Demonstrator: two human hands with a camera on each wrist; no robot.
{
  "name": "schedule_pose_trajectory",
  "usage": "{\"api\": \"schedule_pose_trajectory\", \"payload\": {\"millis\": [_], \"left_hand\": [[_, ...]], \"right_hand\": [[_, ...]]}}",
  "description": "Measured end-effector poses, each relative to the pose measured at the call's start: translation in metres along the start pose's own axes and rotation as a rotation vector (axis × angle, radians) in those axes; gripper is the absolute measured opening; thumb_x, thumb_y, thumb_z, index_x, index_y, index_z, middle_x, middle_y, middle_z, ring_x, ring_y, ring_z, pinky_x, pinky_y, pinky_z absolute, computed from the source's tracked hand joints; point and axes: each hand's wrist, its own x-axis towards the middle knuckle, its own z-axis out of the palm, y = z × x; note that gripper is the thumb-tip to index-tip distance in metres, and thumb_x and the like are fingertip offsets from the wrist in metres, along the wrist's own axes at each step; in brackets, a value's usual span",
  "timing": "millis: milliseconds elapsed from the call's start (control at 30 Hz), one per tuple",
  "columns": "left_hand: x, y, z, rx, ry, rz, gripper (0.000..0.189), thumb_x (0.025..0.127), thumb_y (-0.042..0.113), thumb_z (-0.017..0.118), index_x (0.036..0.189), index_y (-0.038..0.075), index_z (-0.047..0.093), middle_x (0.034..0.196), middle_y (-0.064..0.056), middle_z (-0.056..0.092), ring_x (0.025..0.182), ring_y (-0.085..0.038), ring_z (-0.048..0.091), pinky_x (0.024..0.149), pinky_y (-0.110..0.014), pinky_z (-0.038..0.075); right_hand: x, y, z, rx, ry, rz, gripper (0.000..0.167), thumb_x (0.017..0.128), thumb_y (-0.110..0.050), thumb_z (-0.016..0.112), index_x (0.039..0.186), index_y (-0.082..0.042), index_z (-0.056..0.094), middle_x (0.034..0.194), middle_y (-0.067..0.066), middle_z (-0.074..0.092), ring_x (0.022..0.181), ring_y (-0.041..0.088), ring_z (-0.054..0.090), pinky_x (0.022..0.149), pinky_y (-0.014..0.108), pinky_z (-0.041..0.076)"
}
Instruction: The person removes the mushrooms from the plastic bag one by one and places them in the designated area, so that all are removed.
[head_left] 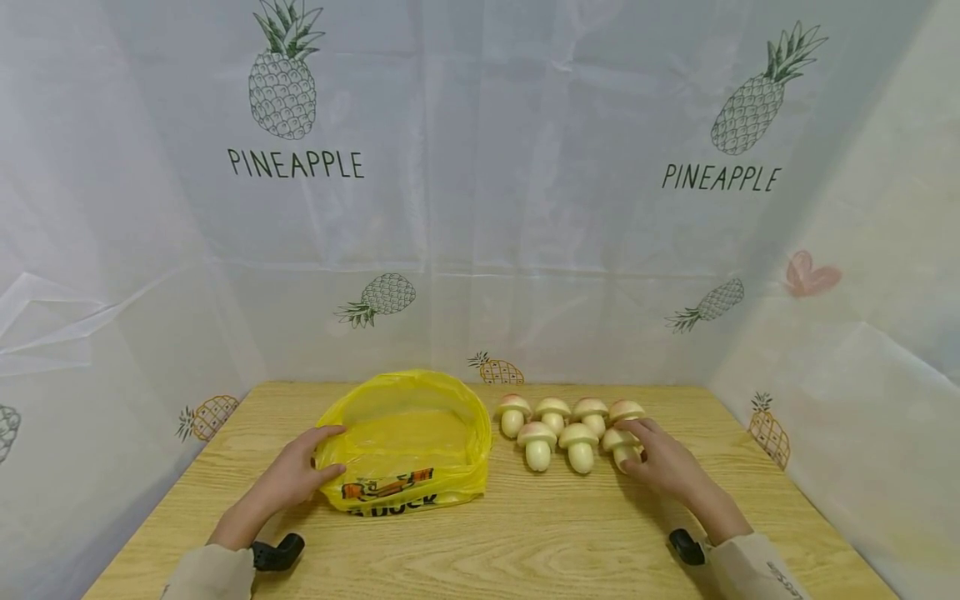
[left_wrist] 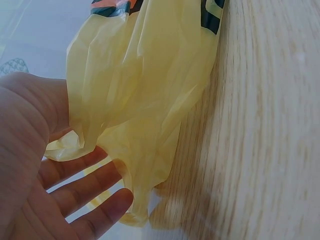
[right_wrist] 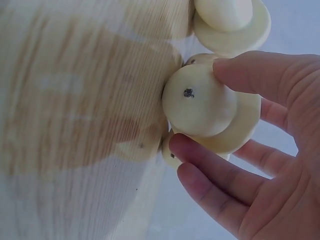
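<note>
A yellow plastic bag [head_left: 408, 492] stands with its mouth wide open at the left of the table, orange and black print on its front. My left hand [head_left: 296, 471] holds its left rim, fingers and thumb spread along the edge; the left wrist view shows the thin plastic [left_wrist: 145, 85] between thumb and fingers. On the right, my right hand [head_left: 663, 462] grips a cream toy mushroom [right_wrist: 200, 102], thumb on one side of its stem, fingers curled round the other. More toy mushrooms [head_left: 537, 446] with pinkish caps lie in two rows beside it, stems toward me.
The wooden table [head_left: 480, 550] ends at a white curtain [head_left: 487, 208] printed with pineapples, which also closes both sides. The back row of mushrooms [head_left: 552, 412] lies near the table's far edge, just right of the bag.
</note>
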Motion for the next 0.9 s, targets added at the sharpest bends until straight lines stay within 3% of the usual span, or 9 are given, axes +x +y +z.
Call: {"api": "schedule_pose_trajectory", "payload": {"millis": [533,900], "left_hand": [[-0.001,0.000,-0.001,-0.012,0.009,0.006,0.058,0.088,0.016,0.071,0.138,0.002,0.047,0.136,-0.022,0.048,0.125,-0.047,0.042,0.092,-0.061,0.042],[0.002,-0.001,0.001,-0.017,0.007,0.010,0.059,0.088,0.022,0.071,0.139,0.004,0.047,0.137,-0.021,0.048,0.123,-0.046,0.044,0.088,-0.058,0.046]], "right_hand": [[0.000,0.000,-0.002,0.017,-0.003,-0.028,0.063,0.084,-0.020,0.074,0.140,-0.010,0.046,0.132,0.017,0.045,0.078,0.016,0.058,0.060,0.034,0.047],[-0.002,-0.004,-0.010,0.019,-0.037,0.026,0.065,0.085,-0.023,0.073,0.142,-0.013,0.044,0.138,0.019,0.041,0.085,0.023,0.062,0.062,0.040,0.050]]}}
